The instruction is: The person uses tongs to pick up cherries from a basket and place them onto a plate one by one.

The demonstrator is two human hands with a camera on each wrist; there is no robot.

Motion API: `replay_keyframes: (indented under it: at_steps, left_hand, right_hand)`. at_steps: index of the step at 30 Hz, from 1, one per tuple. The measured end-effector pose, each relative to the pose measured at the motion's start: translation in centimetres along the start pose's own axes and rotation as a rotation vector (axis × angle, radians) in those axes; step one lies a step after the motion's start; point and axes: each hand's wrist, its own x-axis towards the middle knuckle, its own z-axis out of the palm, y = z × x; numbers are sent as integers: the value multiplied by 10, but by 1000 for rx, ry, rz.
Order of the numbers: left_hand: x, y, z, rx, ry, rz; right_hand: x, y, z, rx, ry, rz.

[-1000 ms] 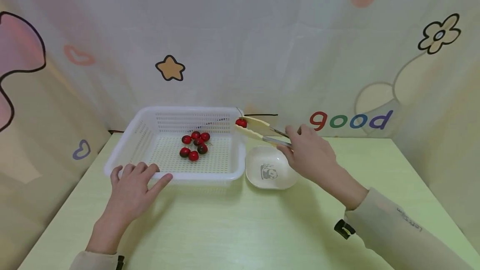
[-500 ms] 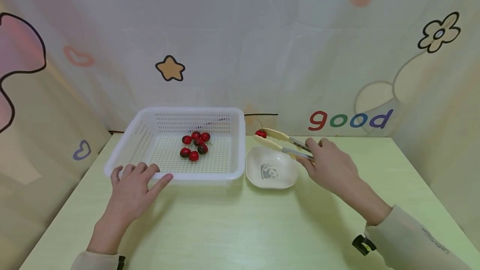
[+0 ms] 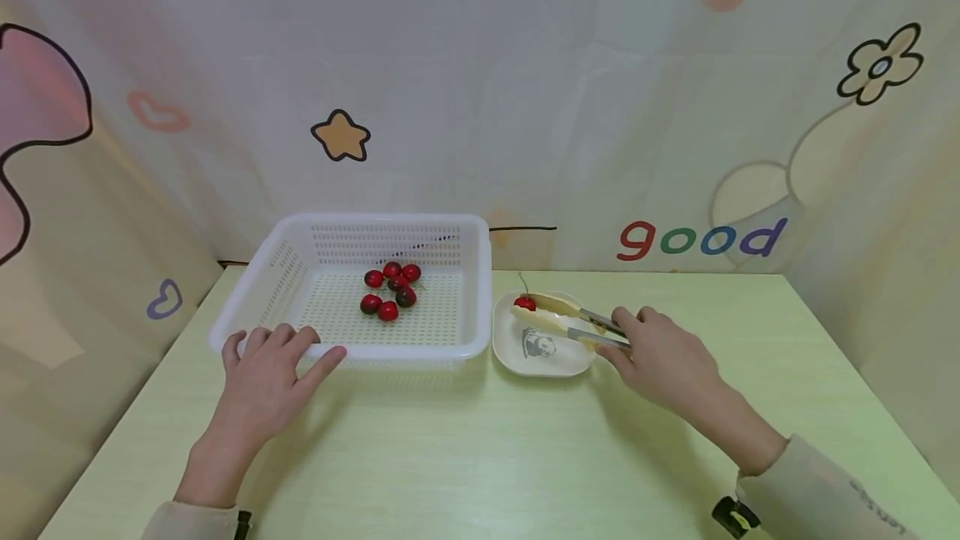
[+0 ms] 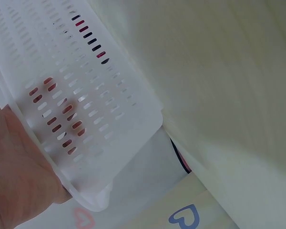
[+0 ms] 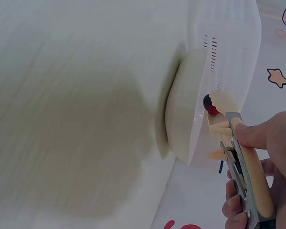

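Just right of centre in the head view, a single cherry [image 3: 525, 303]: round, glossy and bright red, with a thin, upright green stem; nearly black on one side in the right wrist view. Pinched between the pale yellow, wavy-edged tips of metal tongs [image 3: 592, 337]. Wrapped firmly around the handle of those tongs, at the right of the frame, the right-hand grip [image 3: 667, 361]. Seen against the upper left part of a shallow white dish [image 3: 562, 362]; cannot tell whether touching it or just above. Close beside that dish, left of centre, a white basket [image 3: 416, 352] with slotted walls and a lattice floor; inside, clustered near the middle, seven more cherries [image 3: 406, 297], some bright red, some dark, with a few thin stems among them. Hooked over the basket's near rim at lower left, the left-hand grip [image 3: 262, 382], with thumb stretched toward the right. Beneath all of this, a pale yellow-green table [image 3: 450, 457]. Legible at right, on the pale curtain [image 3: 570, 123] behind: the word "good" [image 3: 706, 241] in lowercase, with red g, green o, blue o and purple d. Printed inside the dish, a grey panda [image 3: 538, 343]. Along the beige sleeve [image 3: 817, 490] at lower right, small slanted lettering, too blurred to read.
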Motion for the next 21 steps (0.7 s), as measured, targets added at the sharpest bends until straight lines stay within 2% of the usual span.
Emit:
replay_keyframes:
  at_steps: [11, 21]
  left_hand:
    - [0, 0, 0, 8, -6, -7]
    - [0, 0, 1, 3, -5, -9]
  right_hand:
    - [-5, -3, 10, 3, -16, -39]
    - [-7, -6, 9, 17, -24, -53]
